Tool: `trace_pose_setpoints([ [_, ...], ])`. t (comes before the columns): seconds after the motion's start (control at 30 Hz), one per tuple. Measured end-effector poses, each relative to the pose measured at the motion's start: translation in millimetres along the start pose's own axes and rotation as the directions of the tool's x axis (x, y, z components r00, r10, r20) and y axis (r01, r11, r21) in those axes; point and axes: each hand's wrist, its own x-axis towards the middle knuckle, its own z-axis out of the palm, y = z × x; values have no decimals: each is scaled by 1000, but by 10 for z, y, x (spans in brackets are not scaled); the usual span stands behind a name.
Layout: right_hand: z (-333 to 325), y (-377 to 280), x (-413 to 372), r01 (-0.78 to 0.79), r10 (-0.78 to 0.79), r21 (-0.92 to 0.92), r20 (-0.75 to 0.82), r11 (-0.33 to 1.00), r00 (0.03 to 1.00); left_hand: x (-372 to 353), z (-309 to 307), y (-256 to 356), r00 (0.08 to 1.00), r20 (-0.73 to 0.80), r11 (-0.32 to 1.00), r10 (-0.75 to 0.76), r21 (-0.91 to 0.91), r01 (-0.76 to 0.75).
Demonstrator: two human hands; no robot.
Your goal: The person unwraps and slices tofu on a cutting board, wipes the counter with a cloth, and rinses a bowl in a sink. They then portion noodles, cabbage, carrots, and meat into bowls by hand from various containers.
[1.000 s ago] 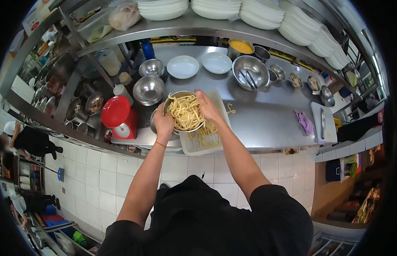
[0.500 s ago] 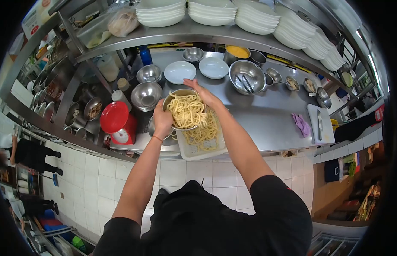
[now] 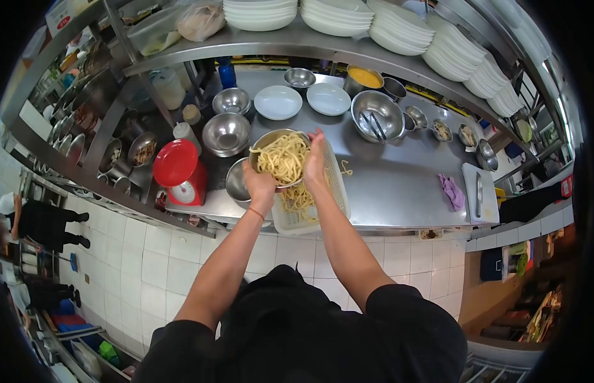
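Note:
A metal bowl (image 3: 266, 139) heaped with thick pale noodles (image 3: 282, 157) is held between my two hands. My left hand (image 3: 258, 183) grips its near left side, with the fingers bent at the rim. Against the bowl's right side lies my right hand (image 3: 315, 159), its fingers pointing forward and close together. Beneath the bowl, a white perforated tray (image 3: 338, 191) holds more noodles (image 3: 297, 203). A few strands (image 3: 346, 168) lie on the steel counter just right of the tray. Another metal bowl (image 3: 237, 180) stands to the left of my left hand.
A red scale (image 3: 180, 172) is at the left. Metal bowls (image 3: 226, 135) and white plates (image 3: 278, 103) stand behind. Farther right are a large bowl (image 3: 377, 116) with tongs, a purple cloth (image 3: 451, 192) and a knife on a white board (image 3: 472, 182). A shelf (image 3: 246, 48) holds stacked dishes.
My right hand has come down from above the bowl's rim onto its right side. Noodle strands now show on the counter right of the tray. The view has shifted slightly.

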Motion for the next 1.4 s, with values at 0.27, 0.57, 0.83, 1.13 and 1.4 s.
trace_pose_setpoints([
  [0.27,-171,152,224,33,-25,-221,38,975,999,84,-187,45,998,59,999,32,-9,-32],
  [0.57,-196,86,326,117,-111,-133,52,984,992,-81,-232,-117,997,79,997,-3,-77,9],
  [0.83,-392,-464,-48,-196,305,-326,327,925,894,-34,-323,174,980,180,997,79,-19,-77],
  [1.13,-162,-413,138,72,71,-263,496,962,866,402,-789,-92,940,292,971,174,110,-214],
  [1.4,1217,-668,15,690,-338,-140,791,710,509,201,-1463,556,982,-94,986,166,46,-162],
])
